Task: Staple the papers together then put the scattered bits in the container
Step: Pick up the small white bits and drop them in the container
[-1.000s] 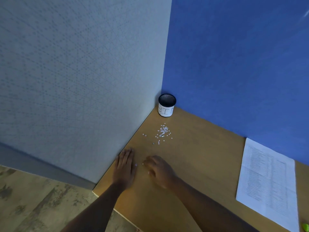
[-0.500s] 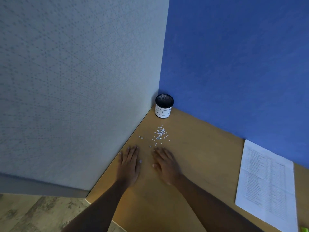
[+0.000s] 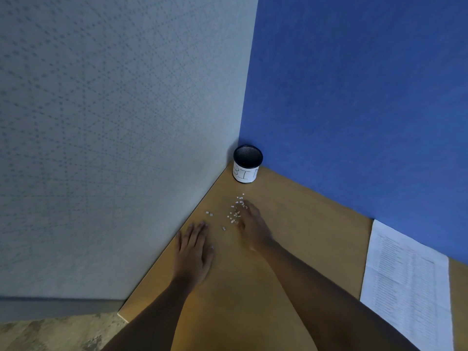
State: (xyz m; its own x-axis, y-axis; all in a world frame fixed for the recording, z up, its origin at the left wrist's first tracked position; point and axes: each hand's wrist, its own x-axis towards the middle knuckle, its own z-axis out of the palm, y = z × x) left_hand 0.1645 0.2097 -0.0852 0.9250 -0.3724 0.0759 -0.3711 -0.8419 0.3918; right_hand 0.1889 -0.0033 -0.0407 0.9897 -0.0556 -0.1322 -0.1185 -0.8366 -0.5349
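Head camera looks down into a corner where a grey partition point(image 3: 114, 122) meets a blue partition point(image 3: 367, 84) above a wooden desk point(image 3: 304, 224). A small black mesh container point(image 3: 247, 164) wrapped in a white hand-lettered label point(image 3: 245, 174) stands upright in that corner, close against both partitions. The scattered white bits point(image 3: 234, 214) lie on the desk just in front of it, with 2 of them a little apart toward the grey partition. The right hand point(image 3: 253, 225) lies palm down with fingers stretched forward, its fingertips point(image 3: 247, 206) among the bits at the right side of the scatter. It is slightly blurred and grips nothing that shows. The left hand point(image 3: 193, 252) rests flat on the desk beside the grey partition, fingers straight and together, short of the bits and holding nothing. The printed papers point(image 3: 407, 287) lie flat at the right against the blue partition, well apart from both hands; a staple cannot be made out. Mottled floor point(image 3: 50, 333) shows at lower left.
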